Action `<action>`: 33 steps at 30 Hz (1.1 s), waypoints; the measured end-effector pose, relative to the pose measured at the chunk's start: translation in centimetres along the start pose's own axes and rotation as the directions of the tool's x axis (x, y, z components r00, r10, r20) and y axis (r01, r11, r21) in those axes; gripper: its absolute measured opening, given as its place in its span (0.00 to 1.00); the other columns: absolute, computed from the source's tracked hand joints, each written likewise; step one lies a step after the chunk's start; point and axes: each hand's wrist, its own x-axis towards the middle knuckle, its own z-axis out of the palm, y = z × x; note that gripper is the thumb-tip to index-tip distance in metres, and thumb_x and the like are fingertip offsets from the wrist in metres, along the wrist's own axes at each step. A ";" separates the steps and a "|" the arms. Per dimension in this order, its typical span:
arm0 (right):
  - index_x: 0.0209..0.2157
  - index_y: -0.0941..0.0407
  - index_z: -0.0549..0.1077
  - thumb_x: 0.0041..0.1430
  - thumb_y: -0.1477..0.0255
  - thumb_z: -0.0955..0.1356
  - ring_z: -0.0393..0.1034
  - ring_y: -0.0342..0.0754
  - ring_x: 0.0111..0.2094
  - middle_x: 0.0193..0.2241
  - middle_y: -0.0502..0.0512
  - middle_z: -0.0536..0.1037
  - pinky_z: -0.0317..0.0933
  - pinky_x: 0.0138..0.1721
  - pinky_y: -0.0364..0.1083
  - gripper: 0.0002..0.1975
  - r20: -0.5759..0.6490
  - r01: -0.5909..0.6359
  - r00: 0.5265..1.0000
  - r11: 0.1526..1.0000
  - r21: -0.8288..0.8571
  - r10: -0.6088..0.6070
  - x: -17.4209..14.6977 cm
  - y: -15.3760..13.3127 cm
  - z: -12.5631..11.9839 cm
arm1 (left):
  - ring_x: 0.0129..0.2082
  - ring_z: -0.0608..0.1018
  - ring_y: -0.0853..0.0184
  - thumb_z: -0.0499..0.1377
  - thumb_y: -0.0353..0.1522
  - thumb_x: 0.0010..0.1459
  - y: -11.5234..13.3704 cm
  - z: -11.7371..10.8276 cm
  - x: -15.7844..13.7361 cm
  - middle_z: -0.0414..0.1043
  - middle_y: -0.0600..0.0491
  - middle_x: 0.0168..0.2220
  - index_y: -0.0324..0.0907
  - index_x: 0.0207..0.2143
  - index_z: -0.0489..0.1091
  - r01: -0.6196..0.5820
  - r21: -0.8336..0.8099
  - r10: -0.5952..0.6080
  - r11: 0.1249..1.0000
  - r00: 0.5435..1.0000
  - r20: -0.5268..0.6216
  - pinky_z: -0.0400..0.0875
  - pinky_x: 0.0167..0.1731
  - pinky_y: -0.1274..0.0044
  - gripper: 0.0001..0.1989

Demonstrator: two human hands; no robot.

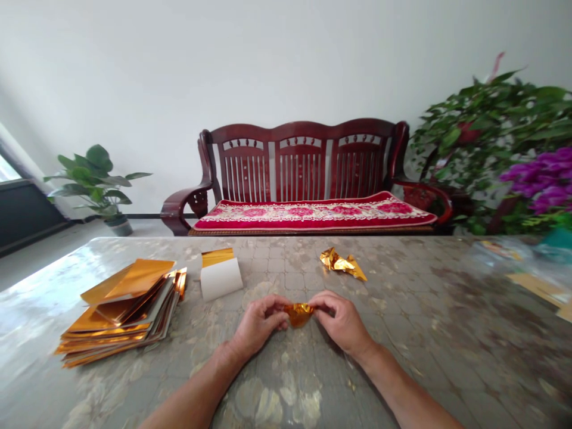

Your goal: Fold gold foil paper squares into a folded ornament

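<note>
A small piece of shiny gold foil paper (300, 314), folded or curled, is held up between both hands over the middle of the table. My left hand (263, 319) pinches its left end with thumb and fingers, and my right hand (339, 316) pinches its right end. Beyond my right hand lies a crumpled, folded piece of gold foil (342, 264). A curled sheet (221, 279) with a white back and gold face rests past my left hand. Farther left sits a loose stack of gold foil sheets (116, 316).
The table (277, 387) has a patterned, glossy cover. Clear plastic wrapping (503, 253) and a tan card (536, 289) lie at the right. Behind the table stand a dark red wooden bench (299, 173), a potted plant (98, 179) and leafy plants with purple flowers (543, 179).
</note>
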 end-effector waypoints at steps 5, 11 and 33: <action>0.31 0.54 0.79 0.52 0.79 0.66 0.74 0.47 0.35 0.32 0.53 0.79 0.67 0.39 0.45 0.10 -0.008 -0.016 1.000 1.000 0.009 0.016 0.0 -0.1 -0.1 | 0.21 0.76 0.70 0.64 0.32 0.51 -0.5 0.1 0.1 0.76 0.56 0.23 0.40 0.34 0.73 0.013 -0.058 -0.015 0.998 0.999 -0.041 0.70 0.25 0.80 0.08; 0.31 0.55 0.79 0.52 0.76 0.66 0.74 0.48 0.35 0.31 0.54 0.79 0.66 0.40 0.45 0.08 -0.022 -0.043 0.999 0.998 0.043 0.044 0.0 -0.5 -0.1 | 0.22 0.75 0.70 0.63 0.33 0.52 -0.6 -0.2 0.3 0.75 0.56 0.22 0.40 0.30 0.71 0.001 0.032 0.001 1.000 0.997 -0.079 0.69 0.26 0.80 0.05; 0.40 0.56 0.75 0.49 0.76 0.66 0.68 0.44 0.27 0.24 0.47 0.73 0.62 0.32 0.42 0.15 -0.063 -0.160 0.984 0.982 0.104 0.167 -0.4 -1.6 0.6 | 0.20 0.64 0.74 0.58 0.29 0.52 0.2 1.0 -0.1 0.60 0.62 0.21 0.43 0.27 0.60 -0.092 0.274 0.164 0.957 0.953 -0.254 0.57 0.22 0.82 0.07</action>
